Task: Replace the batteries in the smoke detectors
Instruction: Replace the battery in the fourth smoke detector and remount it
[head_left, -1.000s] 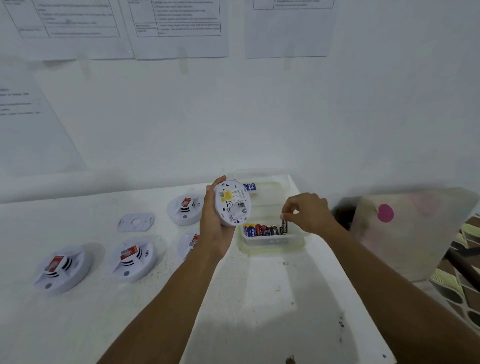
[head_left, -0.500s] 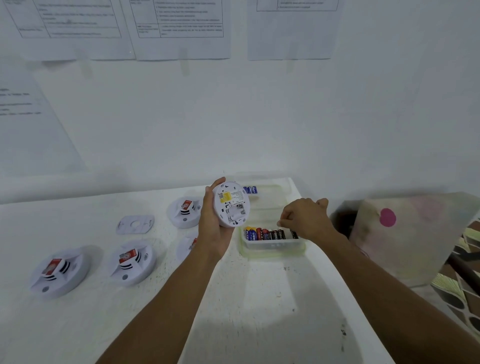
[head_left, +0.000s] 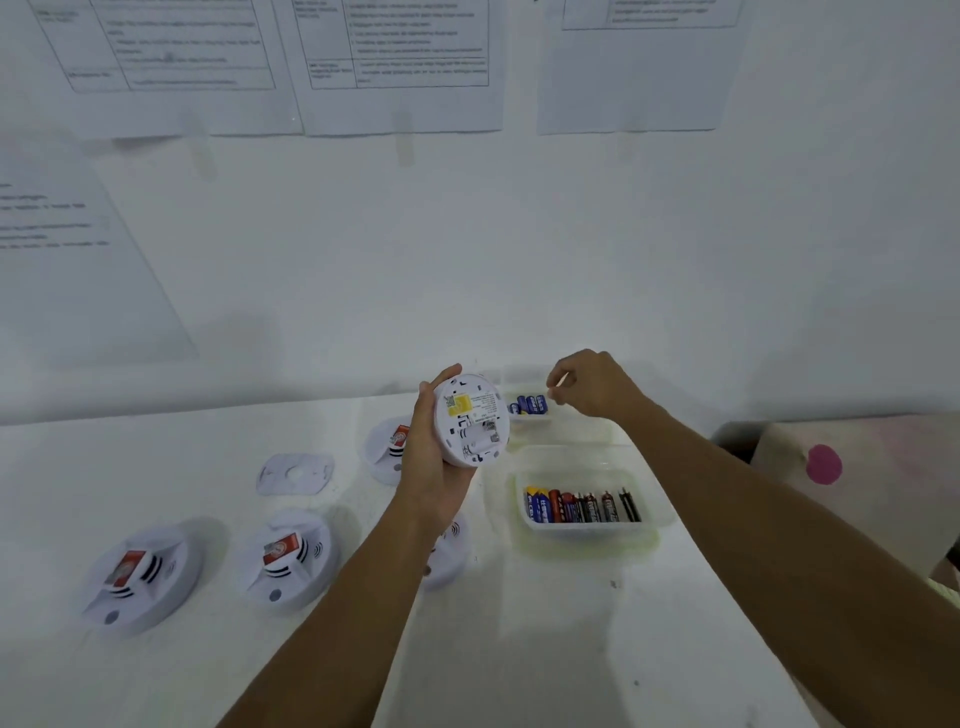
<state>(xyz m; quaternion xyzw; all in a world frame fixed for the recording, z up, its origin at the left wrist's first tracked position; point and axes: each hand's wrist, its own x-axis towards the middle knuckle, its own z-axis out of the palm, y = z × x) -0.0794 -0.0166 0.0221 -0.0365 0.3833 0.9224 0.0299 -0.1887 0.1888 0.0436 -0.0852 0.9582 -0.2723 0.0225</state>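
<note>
Moving on from the near tub (head_left: 579, 525) of mixed batteries, the right hand (head_left: 592, 387) has swung up to about 1 o'clock and now hovers over the far tub (head_left: 530, 421), the one with the blue cells (head_left: 529, 404). A second ago it was dipping a battery into the near tub, so my read is the spent cell got dropped there and a fresh one comes next. Fingers are curled loosely with thumb and forefinger pinched close; I can't tell if anything is between them (too small and blurry).

The left hand (head_left: 434, 467) is wrapped around the rim of the smoke detector (head_left: 471, 420), held up at centre frame, edge-on in the palm with its back facing the camera. The yellow label (head_left: 460, 405) sits toward 11 o'clock, the battery bay (head_left: 480, 434) below it, its long axis running roughly 8 to 2 o'clock and looking empty.

Other detectors (head_left: 283, 558) sit face-up at 8 o'clock on the table (head_left: 545, 649).
</note>
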